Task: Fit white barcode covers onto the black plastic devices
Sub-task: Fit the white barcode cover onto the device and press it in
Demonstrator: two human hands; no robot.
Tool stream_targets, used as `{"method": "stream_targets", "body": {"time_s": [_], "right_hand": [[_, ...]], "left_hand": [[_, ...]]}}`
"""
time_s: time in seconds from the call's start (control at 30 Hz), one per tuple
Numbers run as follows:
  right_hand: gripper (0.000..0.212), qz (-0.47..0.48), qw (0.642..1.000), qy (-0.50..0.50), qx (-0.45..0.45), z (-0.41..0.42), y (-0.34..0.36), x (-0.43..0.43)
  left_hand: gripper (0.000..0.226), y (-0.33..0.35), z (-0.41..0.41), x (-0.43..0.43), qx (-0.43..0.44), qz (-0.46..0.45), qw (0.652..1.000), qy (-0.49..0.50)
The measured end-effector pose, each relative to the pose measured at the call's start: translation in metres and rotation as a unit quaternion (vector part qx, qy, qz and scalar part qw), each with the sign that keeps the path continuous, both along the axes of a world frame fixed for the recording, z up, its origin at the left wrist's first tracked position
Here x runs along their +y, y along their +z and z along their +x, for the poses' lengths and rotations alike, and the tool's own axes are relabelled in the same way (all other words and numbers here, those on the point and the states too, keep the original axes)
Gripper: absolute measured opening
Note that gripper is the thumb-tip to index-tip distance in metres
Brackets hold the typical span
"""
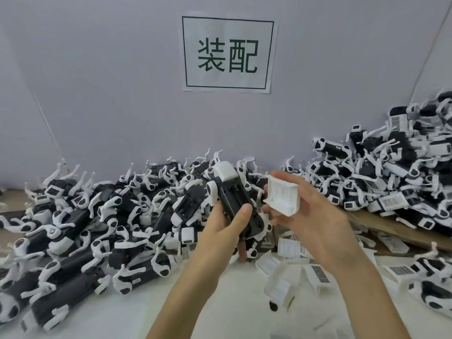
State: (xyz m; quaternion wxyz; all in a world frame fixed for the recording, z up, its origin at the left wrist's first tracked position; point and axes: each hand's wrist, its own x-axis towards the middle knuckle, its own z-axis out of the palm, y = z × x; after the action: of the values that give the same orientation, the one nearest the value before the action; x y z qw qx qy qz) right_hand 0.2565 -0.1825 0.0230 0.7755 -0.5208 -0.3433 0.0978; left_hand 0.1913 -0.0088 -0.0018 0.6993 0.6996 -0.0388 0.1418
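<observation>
bright, even, soft light with faint shadows — slightly blurry, edges bowed by wide-angle distortion.

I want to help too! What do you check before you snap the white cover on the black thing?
1. Device held steady: the left hand grips the black device. Ok.
2. Cover ready: the right hand holds the white cover. Ok.
3. Slot uncovered: the device's open compartment faces up, with nothing over it. Ok.
4. Cover turned to the device: its ribbed inside faces the camera instead. Not ok.
5. Cover lined up over the slot: it sits off to the side, apart from the device. Not ok.
6. Barcode on this cover: its outer face is hidden. Cannot tell.
</observation>
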Motion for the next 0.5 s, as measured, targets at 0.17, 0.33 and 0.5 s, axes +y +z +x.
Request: {"method": "stream_targets", "body": {"time_s": [0.17,0.33,0.5], "right_hand": [[0.052,-0.084,0.981,-0.109,-0.139,0.007,0.008,-0.003],[0.063,-0.086,0.978,-0.077,-0.173,0.007,0.007,-0.005],[0.054,-0.093,0.973,-0.103,-0.182,0.004,0.011,-0.008]], "left_hand": [[0.027,0.005,-0.001,0.013,0.0,-0.015,1.0,-0.022],[0.038,0.011,0.011,0.02,-0.033,-0.009,0.999,-0.021],[0.017,0.011,0.0,0.017,-0.049,0.004,0.998,-0.037]]}}
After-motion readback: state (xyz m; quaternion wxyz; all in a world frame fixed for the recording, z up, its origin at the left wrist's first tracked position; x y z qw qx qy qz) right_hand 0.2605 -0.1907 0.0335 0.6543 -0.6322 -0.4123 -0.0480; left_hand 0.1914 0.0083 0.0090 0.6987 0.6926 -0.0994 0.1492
